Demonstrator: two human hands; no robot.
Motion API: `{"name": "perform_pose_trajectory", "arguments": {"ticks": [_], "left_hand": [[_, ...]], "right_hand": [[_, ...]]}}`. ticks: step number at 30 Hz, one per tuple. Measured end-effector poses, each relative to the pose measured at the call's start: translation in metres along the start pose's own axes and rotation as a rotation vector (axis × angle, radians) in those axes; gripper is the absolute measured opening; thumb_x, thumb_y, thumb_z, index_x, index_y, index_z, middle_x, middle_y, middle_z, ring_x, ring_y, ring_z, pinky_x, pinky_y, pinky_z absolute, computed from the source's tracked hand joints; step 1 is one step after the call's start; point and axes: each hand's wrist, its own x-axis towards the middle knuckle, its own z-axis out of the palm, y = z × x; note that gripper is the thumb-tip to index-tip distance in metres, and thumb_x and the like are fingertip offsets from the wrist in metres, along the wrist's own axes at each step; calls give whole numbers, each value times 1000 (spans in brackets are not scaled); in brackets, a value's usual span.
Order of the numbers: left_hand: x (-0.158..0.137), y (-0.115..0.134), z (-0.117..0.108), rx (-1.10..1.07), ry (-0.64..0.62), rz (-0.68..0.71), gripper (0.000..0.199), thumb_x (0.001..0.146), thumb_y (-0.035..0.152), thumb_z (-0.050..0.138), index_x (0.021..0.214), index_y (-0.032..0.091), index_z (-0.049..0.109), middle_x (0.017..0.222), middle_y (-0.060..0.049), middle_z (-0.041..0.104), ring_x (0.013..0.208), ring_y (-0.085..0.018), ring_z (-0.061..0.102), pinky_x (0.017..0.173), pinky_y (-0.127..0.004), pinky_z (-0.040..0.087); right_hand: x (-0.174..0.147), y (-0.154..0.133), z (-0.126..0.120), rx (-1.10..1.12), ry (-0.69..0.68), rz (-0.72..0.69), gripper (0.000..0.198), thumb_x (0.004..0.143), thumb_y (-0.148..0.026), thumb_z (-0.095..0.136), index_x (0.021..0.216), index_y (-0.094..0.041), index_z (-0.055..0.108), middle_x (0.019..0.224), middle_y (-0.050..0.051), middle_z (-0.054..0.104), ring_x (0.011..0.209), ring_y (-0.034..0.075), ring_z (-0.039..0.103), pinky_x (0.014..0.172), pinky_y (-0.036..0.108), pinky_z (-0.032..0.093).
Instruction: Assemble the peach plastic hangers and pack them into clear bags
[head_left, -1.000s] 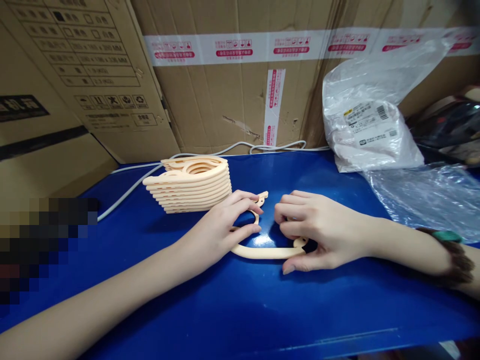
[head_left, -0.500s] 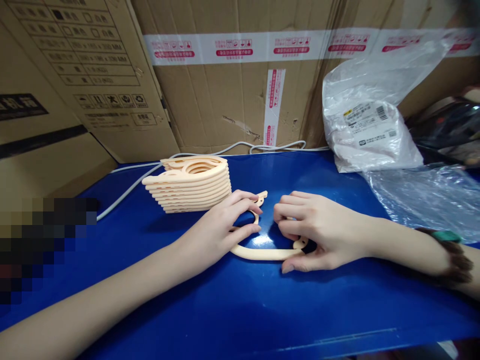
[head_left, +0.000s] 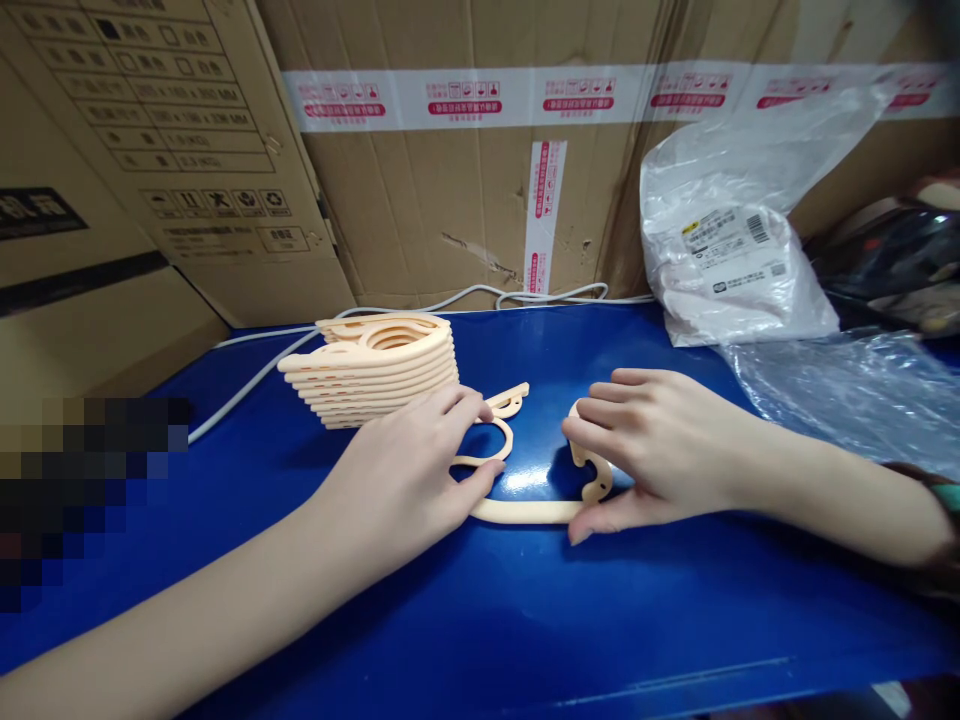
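Note:
A cream plastic folding clothes hanger lies low over the blue table, between my two hands. Its rounded loop and a notched end show beside the fingers of my left hand, which grips its left part with thumb and fingers. My right hand has its fingers curled over the hanger's right end, thumb on the near bar; a curved, notched piece shows between them. Parts of the hanger are hidden under both hands. Just behind my left hand, a neat stack of similar folded hangers rests on the table.
Cardboard boxes wall off the back and left of the blue table. A white cable runs along the rear. At the back right are a white plastic bag with labels and a clear plastic sheet.
My left hand has shifted slightly left, exposing more of the loop. The fingers of my right hand have lifted a little and moved right, showing more of the notched piece.

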Motion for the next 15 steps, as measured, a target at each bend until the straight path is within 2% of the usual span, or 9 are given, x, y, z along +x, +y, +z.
{"name": "perform_pose_trajectory", "arguments": {"ticks": [3, 8, 15], "left_hand": [[0, -1, -1, -57, -23, -1, 22, 88, 36, 60, 106, 23, 61, 103, -2, 70, 89, -24, 68, 68, -32, 48], [-1, -1, 0, -24, 20, 8, 22, 91, 39, 59, 105, 23, 63, 100, -1, 71, 89, -23, 69, 62, -30, 44], [0, -1, 6, 69, 116, 1, 25, 90, 41, 62, 106, 22, 63, 101, -1, 73, 91, -23, 69, 60, -29, 42]], "right_hand": [[0, -4, 0, -20, 27, -22, 64, 85, -77, 40, 73, -17, 60, 62, 2, 57, 57, 17, 49, 60, 31, 29], [1, -10, 1, 67, 48, -59, 54, 87, -68, 49, 75, -17, 59, 70, 3, 58, 64, 17, 49, 61, 31, 32], [4, -25, 0, 214, 50, -145, 36, 93, -47, 53, 75, -16, 59, 73, 3, 57, 68, 17, 45, 61, 32, 34]]}}
